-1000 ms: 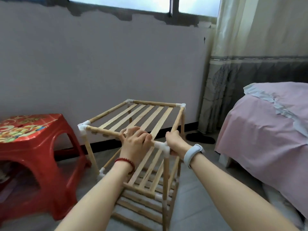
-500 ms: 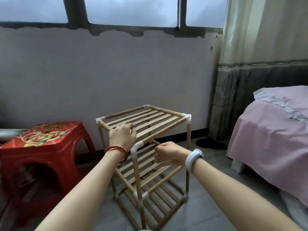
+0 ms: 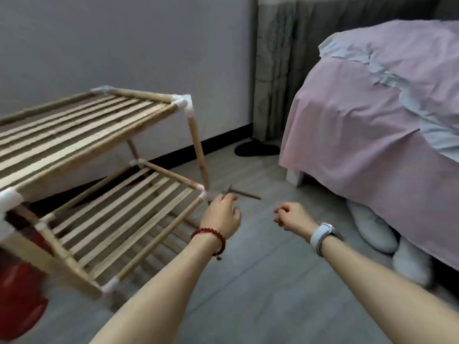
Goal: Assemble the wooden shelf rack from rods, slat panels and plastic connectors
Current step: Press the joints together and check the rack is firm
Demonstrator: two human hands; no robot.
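A red stool [image 3: 17, 294] peeks out at the far left behind the wooden rack [image 3: 99, 170], which stands on the grey floor [image 3: 260, 281] with two slatted shelves. Just right of its lower corner, the left hand [image 3: 222, 216] hangs free, fingers loosely curled, holding nothing. The right hand [image 3: 294, 217] likewise holds nothing. A pink-covered bed [image 3: 372, 120] fills the right.

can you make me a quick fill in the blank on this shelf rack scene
1. The beaded bracelet is on the ____ wrist.
2. The bed is covered by a ____ sheet.
3. The shelf rack has ____ corner connectors.
4. Neither of the hands, left or right, touches the ____.

Missing words: left; pink; white; rack
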